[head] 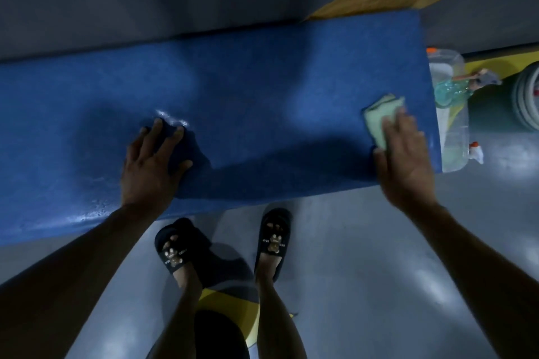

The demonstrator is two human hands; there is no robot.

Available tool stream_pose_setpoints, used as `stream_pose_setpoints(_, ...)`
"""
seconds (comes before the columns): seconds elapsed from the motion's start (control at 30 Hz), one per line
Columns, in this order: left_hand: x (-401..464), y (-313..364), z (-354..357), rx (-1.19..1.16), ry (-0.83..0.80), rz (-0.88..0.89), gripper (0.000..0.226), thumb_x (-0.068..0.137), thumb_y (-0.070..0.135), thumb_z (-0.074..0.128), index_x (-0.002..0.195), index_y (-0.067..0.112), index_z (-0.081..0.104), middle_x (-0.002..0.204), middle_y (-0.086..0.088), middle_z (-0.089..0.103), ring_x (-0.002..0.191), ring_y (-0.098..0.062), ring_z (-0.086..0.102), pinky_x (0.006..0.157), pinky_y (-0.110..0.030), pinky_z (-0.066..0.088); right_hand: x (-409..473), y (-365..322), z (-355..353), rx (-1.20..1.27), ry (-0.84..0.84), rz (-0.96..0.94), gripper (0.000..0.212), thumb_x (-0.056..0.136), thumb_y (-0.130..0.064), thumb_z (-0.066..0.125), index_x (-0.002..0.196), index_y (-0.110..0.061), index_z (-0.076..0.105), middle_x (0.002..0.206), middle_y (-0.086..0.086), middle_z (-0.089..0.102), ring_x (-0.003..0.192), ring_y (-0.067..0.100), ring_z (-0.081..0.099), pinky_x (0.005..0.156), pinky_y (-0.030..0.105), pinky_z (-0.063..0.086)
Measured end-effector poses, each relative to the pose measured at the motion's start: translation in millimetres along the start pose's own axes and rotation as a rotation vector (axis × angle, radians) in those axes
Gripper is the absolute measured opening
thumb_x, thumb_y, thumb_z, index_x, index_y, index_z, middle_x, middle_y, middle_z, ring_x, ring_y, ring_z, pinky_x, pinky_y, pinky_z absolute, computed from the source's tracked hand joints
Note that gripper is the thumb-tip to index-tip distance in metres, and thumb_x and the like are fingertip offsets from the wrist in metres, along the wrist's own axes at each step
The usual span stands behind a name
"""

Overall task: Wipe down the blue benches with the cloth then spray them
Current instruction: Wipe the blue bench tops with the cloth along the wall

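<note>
A long blue bench [248,90] runs across the view in front of me. My left hand [154,163] rests flat on its top near the middle, fingers spread, holding nothing. My right hand [405,160] presses a folded pale green cloth [382,116] onto the bench near its right end, fingers laid straight over the cloth. Wet shine shows on the bench at the left front edge and just beyond my left fingertips.
Past the bench's right end stands a clear plastic bin [452,114] with orange clips; a doll [466,81] lies on it. A rolled hose or mat [528,102] sits further right. My feet in black slippers [221,242] stand on the grey floor.
</note>
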State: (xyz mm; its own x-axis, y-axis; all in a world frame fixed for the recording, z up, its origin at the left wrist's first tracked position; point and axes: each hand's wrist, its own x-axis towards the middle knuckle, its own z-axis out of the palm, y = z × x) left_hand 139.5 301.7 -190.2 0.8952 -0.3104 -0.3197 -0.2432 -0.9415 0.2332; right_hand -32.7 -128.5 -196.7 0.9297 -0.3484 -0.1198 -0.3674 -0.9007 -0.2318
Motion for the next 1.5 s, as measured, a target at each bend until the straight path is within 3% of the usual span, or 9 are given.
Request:
stream_pose_setpoints(0.27, -2.3, -7.9, 6.4, 0.001, 0.021, 0.033, 0.061, 0.095, 0.047, 0.055, 0.151, 0.039, 0.032, 0.165, 0.0, 0.02, 0.149, -0.035, 0.019, 0.108, -0.056, 0.03, -0.1, -101.9, 43.4, 0.081, 0.234, 0.458, 0.057, 0.104, -0.035, 0.034, 0.152, -0.004, 0.034, 0.161, 0.024, 0.022, 0.149, 0.039, 0.023, 0.119, 0.054, 0.023)
stream_pose_setpoints(0.43, -2.8, -9.8, 0.2, -0.027, -0.003, 0.05, 0.061, 0.095, 0.05, 0.053, 0.151, 0.041, 0.03, 0.166, 0.002, 0.017, 0.149, -0.033, 0.016, 0.109, -0.056, 0.027, -56.4, -252.2, 84.3, 0.136, 0.095, -0.058, 0.051, 0.104, -0.029, 0.043, 0.153, -0.015, 0.037, 0.163, 0.016, 0.022, 0.153, 0.032, 0.016, 0.124, 0.048, 0.015)
stream_pose_setpoints(0.57, 5.0, -28.5, -19.4, -0.074, -0.004, 0.142, 0.056, 0.097, 0.052, 0.043, 0.15, 0.037, 0.034, 0.161, 0.001, 0.029, 0.14, -0.034, 0.03, 0.104, -0.053, 0.035, -33.3, -195.9, 67.1, -0.06, -0.035, -0.421, 0.051, 0.104, -0.025, 0.034, 0.155, -0.019, 0.033, 0.163, 0.015, 0.024, 0.15, 0.032, 0.024, 0.12, 0.05, 0.023)
stream_pose_setpoints(0.73, 4.5, -95.3, -40.9, -0.089, 0.052, 0.231, 0.065, 0.092, 0.055, 0.042, 0.151, 0.03, 0.036, 0.156, -0.008, 0.035, 0.138, -0.037, 0.035, 0.102, -0.056, 0.039, -2.3, -114.1, 33.1, -0.027, 0.107, 0.204, 0.056, 0.105, -0.03, 0.029, 0.156, -0.008, 0.024, 0.165, 0.019, 0.013, 0.151, 0.038, 0.016, 0.122, 0.051, 0.017)
stream_pose_setpoints(0.9, -13.5, -148.7, -39.2, 0.024, -0.064, 0.211, 0.085, 0.082, 0.072, 0.047, 0.155, 0.034, 0.027, 0.166, -0.005, 0.014, 0.15, -0.038, 0.013, 0.113, -0.064, 0.027, -12.6, -216.6, 67.3, 0.087, 0.226, 0.524, 0.061, 0.105, -0.034, 0.026, 0.157, -0.004, 0.018, 0.165, 0.019, 0.014, 0.152, 0.037, 0.015, 0.122, 0.05, 0.018)
stream_pose_setpoints(1.07, -12.4, -145.3, -36.2, 0.022, -0.077, 0.183, 0.089, 0.082, 0.058, 0.065, 0.156, 0.036, 0.021, 0.167, -0.002, 0.008, 0.153, -0.035, 0.005, 0.119, -0.062, 0.017, -69.4, -337.1, 103.2, 0.081, 0.033, -0.059, 0.059, 0.105, -0.029, 0.039, 0.157, -0.009, 0.022, 0.165, 0.015, 0.015, 0.154, 0.032, 0.01, 0.123, 0.05, 0.018)
stream_pose_setpoints(1.2, -14.1, -145.8, -33.2, 0.007, -0.053, 0.174, 0.09, 0.081, 0.055, 0.069, 0.156, 0.037, 0.021, 0.167, 0.0, 0.008, 0.153, -0.033, 0.004, 0.12, -0.061, 0.016, -31.0, -260.0, 74.5, -0.118, -0.126, -0.719, 0.056, 0.103, -0.022, 0.041, 0.156, -0.011, 0.027, 0.164, 0.012, 0.022, 0.152, 0.029, 0.021, 0.119, 0.05, 0.028)
stream_pose_setpoints(1.37, -13.9, -145.4, -30.3, -0.007, -0.047, 0.165, 0.088, 0.083, 0.055, 0.068, 0.156, 0.038, 0.02, 0.168, 0.002, 0.005, 0.153, -0.032, 0.002, 0.122, -0.058, 0.011, 5.0, -190.5, 53.3, -0.049, 0.113, 0.016, 0.054, 0.106, -0.025, 0.034, 0.155, -0.004, 0.026, 0.162, 0.019, 0.023, 0.15, 0.034, 0.023, 0.121, 0.05, 0.022)
stream_pose_setpoints(1.5, -14.4, -144.8, -32.6, -0.014, -0.065, 0.17, 0.085, 0.086, 0.059, 0.06, 0.156, 0.039, 0.015, 0.168, 0.002, 0.0, 0.154, -0.031, -0.003, 0.122, -0.057, 0.007, -19.3, -305.7, 92.7, 0.097, 0.296, 0.432, 0.054, 0.106, -0.025, 0.029, 0.154, -0.001, 0.026, 0.161, 0.021, 0.025, 0.149, 0.038, 0.024, 0.121, 0.049, 0.022)
